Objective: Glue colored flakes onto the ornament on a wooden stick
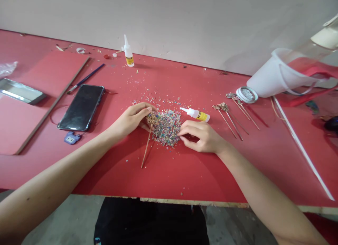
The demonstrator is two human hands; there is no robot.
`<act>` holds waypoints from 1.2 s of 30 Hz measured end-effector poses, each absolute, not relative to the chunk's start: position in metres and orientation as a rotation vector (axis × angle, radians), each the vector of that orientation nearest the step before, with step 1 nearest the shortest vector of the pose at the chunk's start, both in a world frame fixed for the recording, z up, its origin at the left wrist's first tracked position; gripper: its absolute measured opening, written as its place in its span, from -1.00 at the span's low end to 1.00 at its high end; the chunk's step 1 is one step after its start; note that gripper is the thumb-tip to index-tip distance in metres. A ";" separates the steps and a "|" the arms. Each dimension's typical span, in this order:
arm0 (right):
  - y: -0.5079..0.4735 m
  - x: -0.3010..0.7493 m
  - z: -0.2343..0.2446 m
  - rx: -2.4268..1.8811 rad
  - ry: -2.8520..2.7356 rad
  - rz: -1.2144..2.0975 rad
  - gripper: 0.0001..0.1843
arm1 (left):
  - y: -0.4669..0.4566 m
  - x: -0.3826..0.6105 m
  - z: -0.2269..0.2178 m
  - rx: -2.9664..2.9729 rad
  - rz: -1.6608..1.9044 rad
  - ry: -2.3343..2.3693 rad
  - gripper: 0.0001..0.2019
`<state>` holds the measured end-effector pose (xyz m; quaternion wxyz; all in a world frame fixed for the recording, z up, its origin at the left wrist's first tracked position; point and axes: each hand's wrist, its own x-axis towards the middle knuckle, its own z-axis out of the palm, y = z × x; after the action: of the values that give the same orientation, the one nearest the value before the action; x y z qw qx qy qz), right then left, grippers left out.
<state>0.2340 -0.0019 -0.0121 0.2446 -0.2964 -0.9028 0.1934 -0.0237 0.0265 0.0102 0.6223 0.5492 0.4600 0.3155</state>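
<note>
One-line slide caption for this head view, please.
At a red table, the left hand holds a gold hairpin beside a heap of multicoloured chips that the right hand fingers.

A red worktop fills the frame. At centre lies a heap of coloured chips with a glue bottle just right of it; a phone lies left, metal hairpins right, a second glue bottle stands upper centre
</note>
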 end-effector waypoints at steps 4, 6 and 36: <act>-0.001 0.235 -0.013 -0.813 -2.465 0.524 -0.85 | 0.026 -0.024 0.011 1.258 0.733 1.063 -0.77; 0.000 0.236 -0.013 -0.824 -2.457 0.496 -0.85 | 0.026 -0.023 0.011 1.256 0.736 1.063 -0.77; 0.001 0.237 -0.014 -0.868 -2.446 0.338 -0.87 | 0.026 -0.024 0.010 1.273 0.714 1.033 -0.79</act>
<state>0.2371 0.0014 -0.0141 0.2591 -0.3201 -0.9027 0.1249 -0.0245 0.0261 0.0100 0.6262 0.5551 0.4502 0.3115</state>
